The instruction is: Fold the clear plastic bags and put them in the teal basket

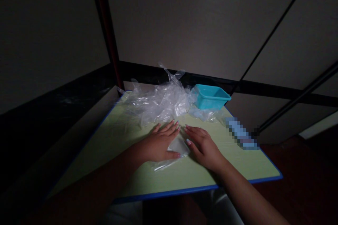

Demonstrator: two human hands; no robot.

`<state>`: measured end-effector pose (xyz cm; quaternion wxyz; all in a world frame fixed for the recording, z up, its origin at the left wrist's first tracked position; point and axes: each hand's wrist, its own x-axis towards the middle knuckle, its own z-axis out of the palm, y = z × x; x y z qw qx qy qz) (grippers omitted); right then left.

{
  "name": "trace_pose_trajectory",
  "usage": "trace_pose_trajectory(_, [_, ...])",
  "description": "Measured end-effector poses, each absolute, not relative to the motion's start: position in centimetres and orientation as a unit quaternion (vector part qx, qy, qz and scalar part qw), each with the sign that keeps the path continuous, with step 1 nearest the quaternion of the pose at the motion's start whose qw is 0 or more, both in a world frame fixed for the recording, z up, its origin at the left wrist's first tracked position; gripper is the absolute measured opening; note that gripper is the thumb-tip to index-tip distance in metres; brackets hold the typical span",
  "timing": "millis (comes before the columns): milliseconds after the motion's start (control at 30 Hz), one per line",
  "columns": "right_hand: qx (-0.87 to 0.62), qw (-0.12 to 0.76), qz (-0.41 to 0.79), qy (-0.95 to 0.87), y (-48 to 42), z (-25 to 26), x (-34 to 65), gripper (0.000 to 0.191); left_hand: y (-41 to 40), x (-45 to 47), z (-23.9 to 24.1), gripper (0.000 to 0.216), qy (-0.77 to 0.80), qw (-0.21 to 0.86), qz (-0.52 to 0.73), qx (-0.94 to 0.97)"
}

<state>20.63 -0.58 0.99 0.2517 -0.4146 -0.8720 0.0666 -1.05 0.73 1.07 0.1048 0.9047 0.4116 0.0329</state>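
A clear plastic bag lies flat on the pale green tabletop near its front. My left hand rests palm down on the left part of this bag, fingers spread, covering much of it. At the bag's right edge is my right hand, fingers stretched forward and slightly bent, with nothing visible in it. Its palm and what lies under it are hidden. Just beyond my fingertips sits a heap of crumpled clear plastic bags.
A turquoise plastic basket stands at the back right, with clear plastic in front of it. A blurred-out light blue object lies by the right edge. The table has a blue rim; panelled walls stand behind and left.
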Motion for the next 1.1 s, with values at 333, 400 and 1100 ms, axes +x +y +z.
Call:
trace_pose_trajectory(333, [-0.47,0.099,0.078,-0.874,-1.0,0.4,19.9,0.063,0.2,0.0,0.2,0.089,0.435,0.103,0.014,0.895])
trace_pose_trajectory(400, [-0.466,0.089,0.072,-0.877,-1.1,0.3,19.8,0.063,0.2,0.0,0.2,0.09,0.438,0.102,0.013,0.893])
trace_pose_trajectory(1100, [-0.501,0.069,0.075,-0.859,-1.0,-0.2,20.0,0.067,0.3,-0.1,0.4,0.093,0.393,0.101,0.012,0.914])
